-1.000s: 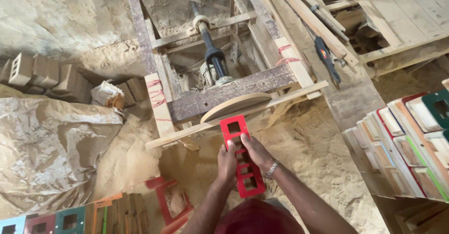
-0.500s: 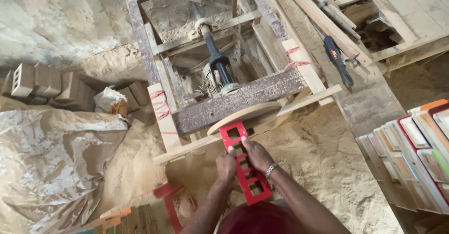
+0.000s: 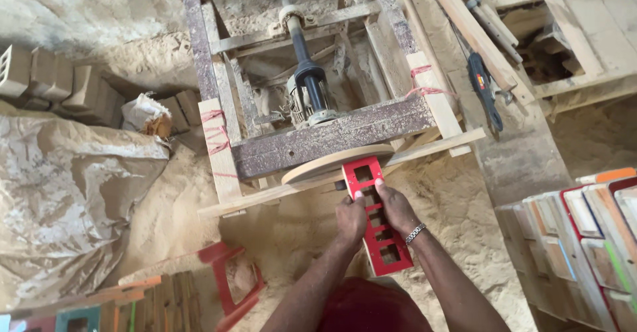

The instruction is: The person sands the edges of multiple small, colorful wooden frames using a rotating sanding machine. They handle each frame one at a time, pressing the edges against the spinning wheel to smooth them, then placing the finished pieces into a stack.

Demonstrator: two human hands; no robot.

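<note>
At centre frame, the round wooden sanding disc (image 3: pixel 335 163) and the weathered wooden machine frame (image 3: pixel 332 136) block the way upward. A stack of painted wooden frames (image 3: pixel 584 246) walls off the right edge. A crumpled brown paper sheet (image 3: pixel 66 199) fills the left. Open sawdust-covered floor (image 3: pixel 298 229) lies lower centre, around a red wooden stool (image 3: pixel 229 285).

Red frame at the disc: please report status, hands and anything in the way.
Left hand and right hand both grip red frame. Its top end meets the sanding disc. Nothing between.
</note>
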